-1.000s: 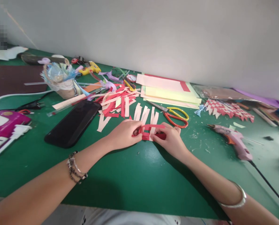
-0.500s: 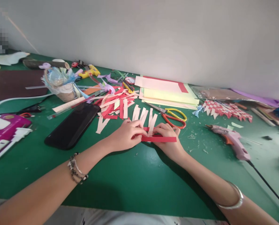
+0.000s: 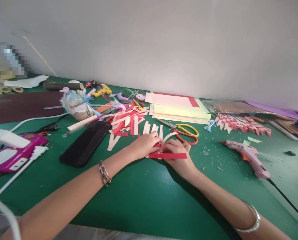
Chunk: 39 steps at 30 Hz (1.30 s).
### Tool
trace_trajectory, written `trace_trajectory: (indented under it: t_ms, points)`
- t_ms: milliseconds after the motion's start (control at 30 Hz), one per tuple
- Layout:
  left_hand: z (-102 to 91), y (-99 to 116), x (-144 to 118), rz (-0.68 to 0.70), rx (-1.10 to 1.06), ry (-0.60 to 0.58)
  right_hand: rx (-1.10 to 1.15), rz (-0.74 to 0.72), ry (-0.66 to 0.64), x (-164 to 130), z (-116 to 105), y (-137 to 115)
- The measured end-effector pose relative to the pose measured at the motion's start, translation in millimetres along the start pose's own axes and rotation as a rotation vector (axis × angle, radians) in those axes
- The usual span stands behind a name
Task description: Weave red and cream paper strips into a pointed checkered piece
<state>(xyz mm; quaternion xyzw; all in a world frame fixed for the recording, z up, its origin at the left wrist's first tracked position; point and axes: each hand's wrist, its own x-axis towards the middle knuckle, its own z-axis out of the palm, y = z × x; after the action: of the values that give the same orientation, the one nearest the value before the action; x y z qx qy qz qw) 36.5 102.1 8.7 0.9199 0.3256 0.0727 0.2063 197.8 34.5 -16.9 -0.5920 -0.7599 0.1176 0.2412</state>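
Observation:
My left hand (image 3: 145, 145) and my right hand (image 3: 179, 157) meet over a small weave of paper strips on the green table (image 3: 143, 200). A red strip (image 3: 168, 155) lies flat across the weave, under my right fingers. A pale pink strip (image 3: 169, 136) is bent up in an arc between the two hands, pinched by my right fingertips. My left fingers press on the left end of the weave. More pale strips (image 3: 151, 128) fan out just behind the hands.
A heap of red and pink strips (image 3: 125, 118) and a black phone (image 3: 85, 143) lie left of the hands. Scissors (image 3: 184, 131), stacked paper sheets (image 3: 179, 105), a finished woven piece (image 3: 241, 122) and a pink glue gun (image 3: 249, 156) lie right. A magenta box (image 3: 13, 155) is far left.
The camera has dropped and swung a little, shifting the scene. A pale strip now arcs up between the hands; the red strip, looped a second ago, lies flat.

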Motion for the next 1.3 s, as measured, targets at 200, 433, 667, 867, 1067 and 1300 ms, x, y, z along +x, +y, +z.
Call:
trace_trajectory:
  t_ms: [200, 433, 667, 867, 1067, 1300]
  points:
    - [-2.5, 2.5, 1.4, -0.044, -0.109, -0.038, -0.003, -0.009, -0.017, 1.2, 0.6, 1.1]
    - [3.6, -2.9, 2.6, -0.024, -0.204, 0.022, -0.007, 0.003, -0.008, 0.8, -2.3, -3.1]
    - [0.4, -4.3, 0.2, -0.082, -0.315, 0.087, 0.020, -0.004, 0.022, 0.8, 1.1, 1.3]
    - [-1.1, -2.7, -1.0, -0.119, -0.280, 0.087, 0.025, 0.037, -0.020, 0.9, -2.8, -2.1]
    - [2.3, -4.6, -2.4, -0.160, -0.354, 0.131, -0.007, 0.001, 0.009, 1.0, -0.5, 0.6]
    - [3.9, -7.5, -5.7, -0.101, -0.411, 0.164, 0.031, -0.023, 0.036, 3.0, 3.8, 5.8]
